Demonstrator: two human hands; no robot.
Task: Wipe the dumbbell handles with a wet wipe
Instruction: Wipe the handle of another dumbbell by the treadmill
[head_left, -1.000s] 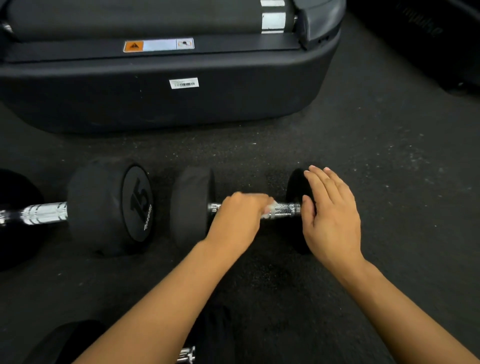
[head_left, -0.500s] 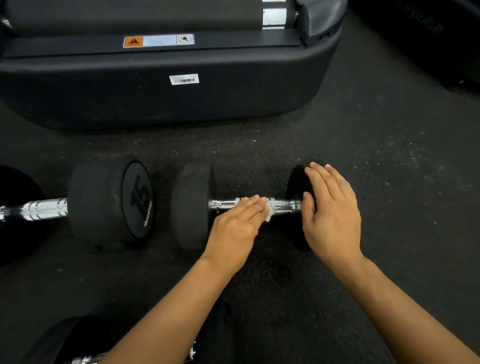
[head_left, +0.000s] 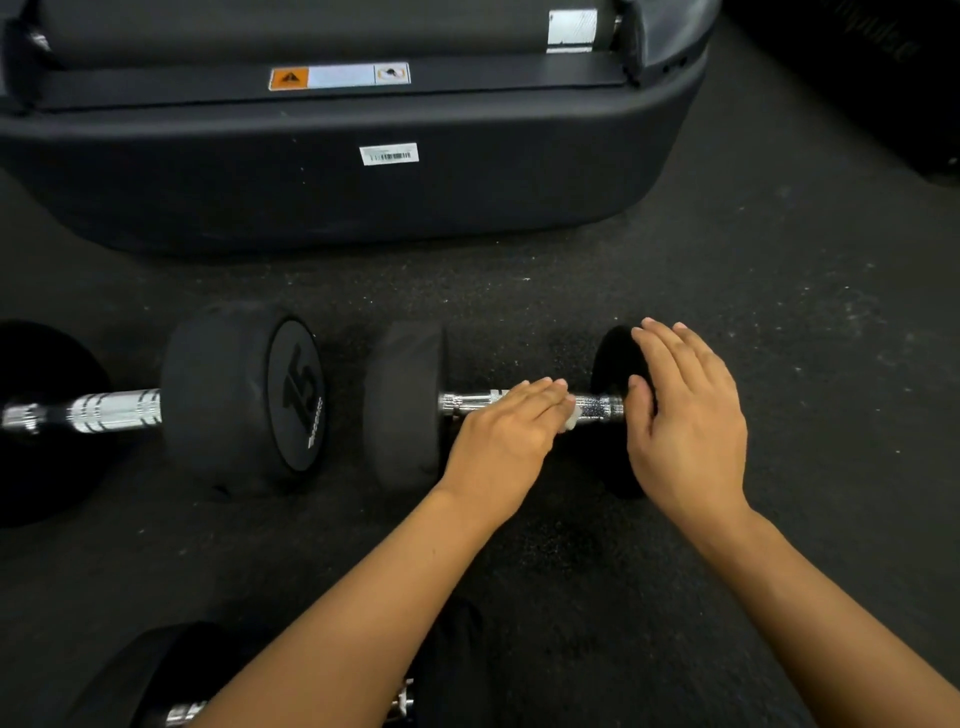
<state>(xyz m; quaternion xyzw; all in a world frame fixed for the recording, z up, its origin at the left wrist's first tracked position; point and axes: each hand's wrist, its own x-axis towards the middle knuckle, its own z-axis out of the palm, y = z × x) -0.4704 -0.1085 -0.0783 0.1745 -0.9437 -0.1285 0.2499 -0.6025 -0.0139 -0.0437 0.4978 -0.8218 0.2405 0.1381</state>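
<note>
Left hand (head_left: 506, 434) lies flat, fingers extended, pressing a white wet wipe (head_left: 570, 420) onto the chrome handle (head_left: 597, 408); wipe mostly hidden, probably folded; right hand (head_left: 685, 415), open, rests against the end weight (head_left: 613, 364) just beside it.

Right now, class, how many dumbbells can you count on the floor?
3. One under the hands, being wiped; one to its left marked 15, partly cut off; one at the bottom edge, mostly hidden by the left arm. More may lie out of view.
</note>
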